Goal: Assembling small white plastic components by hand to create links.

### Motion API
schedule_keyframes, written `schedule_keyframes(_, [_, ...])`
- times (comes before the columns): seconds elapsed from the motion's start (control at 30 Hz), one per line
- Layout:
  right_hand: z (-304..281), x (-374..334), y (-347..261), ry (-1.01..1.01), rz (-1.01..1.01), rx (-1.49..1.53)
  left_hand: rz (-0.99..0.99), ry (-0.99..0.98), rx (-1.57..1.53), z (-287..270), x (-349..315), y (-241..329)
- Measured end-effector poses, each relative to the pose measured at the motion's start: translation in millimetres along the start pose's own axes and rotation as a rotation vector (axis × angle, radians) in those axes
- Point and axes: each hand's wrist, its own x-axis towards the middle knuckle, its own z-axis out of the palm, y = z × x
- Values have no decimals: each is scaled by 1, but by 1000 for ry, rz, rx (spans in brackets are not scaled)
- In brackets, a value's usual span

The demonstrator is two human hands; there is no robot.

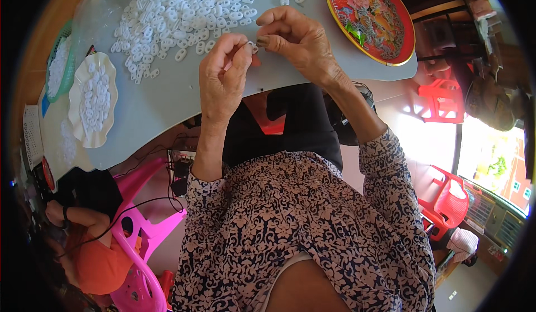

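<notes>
Two hands of ours meet over the grey surface [162, 105], close inside its near edge, which curves past at six o'clock beneath our wrists. Taking our fingertips as the clock's centre, we see a band of grey opening at eight, between the heap and that edge, and a narrower gap at two, between our right hand [296, 41] and the red tray [411, 30]. That tray sits near the surface's right-hand corner.

Our left hand [224, 77] presses thumb and forefinger together on one small white piece [253, 47]. Our right hand is curled, its thumb tip right beside that piece; we cannot tell whether it grips anything.

Counting round: one heap of white pieces [173, 10], far too many to number, spreads from nine to twelve. One red tray, between two and three, holds a scatter of tiny grey bits [385, 19] and one bright green item [354, 34]. One cream scalloped dish [113, 97], past eight, carries dozens more white pieces; one green basket [71, 61] at nine holds others. Two red chairs [453, 200] stand around four.
</notes>
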Motion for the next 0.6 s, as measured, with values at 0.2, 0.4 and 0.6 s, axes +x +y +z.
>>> schedule_keyframes(0.2, [1,0,0,-9,2,-37,32,-11,9,0,-1,-1])
schedule_keyframes(0.4, [1,-2,-2,8,5,-41,21,-6,-8,1,-1,0])
schedule_keyframes(0.6, [1,-2,-2,13,11,-32,44,-7,22,1,-1,-1])
